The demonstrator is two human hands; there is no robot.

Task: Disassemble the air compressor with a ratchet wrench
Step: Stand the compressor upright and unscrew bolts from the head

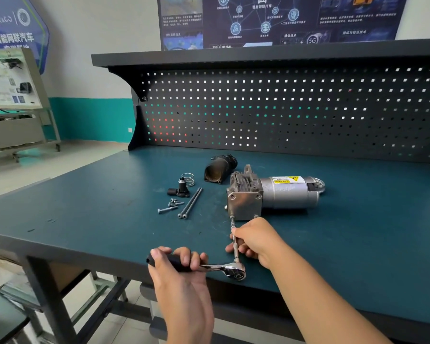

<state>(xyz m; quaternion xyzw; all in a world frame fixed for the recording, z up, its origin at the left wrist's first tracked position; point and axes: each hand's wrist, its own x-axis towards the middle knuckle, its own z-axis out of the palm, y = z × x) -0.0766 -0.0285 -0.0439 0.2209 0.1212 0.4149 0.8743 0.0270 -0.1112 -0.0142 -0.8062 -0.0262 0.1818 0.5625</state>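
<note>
Left hand [181,269] firm round ratchet wrench [236,270] at bench [85,219] edge, right hand [256,242] round extension [232,223].

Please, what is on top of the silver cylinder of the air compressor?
A white and yellow warning label is stuck on top of the silver metal cylinder. The metal under it is covered; its small print is unreadable.

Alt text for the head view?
Left hand grips a ratchet wrench whose extension bar, pinched by the right hand, meets a bolt on the air compressor. Loose bolts, a spring and a black housing lie beside it on the workbench.
</note>
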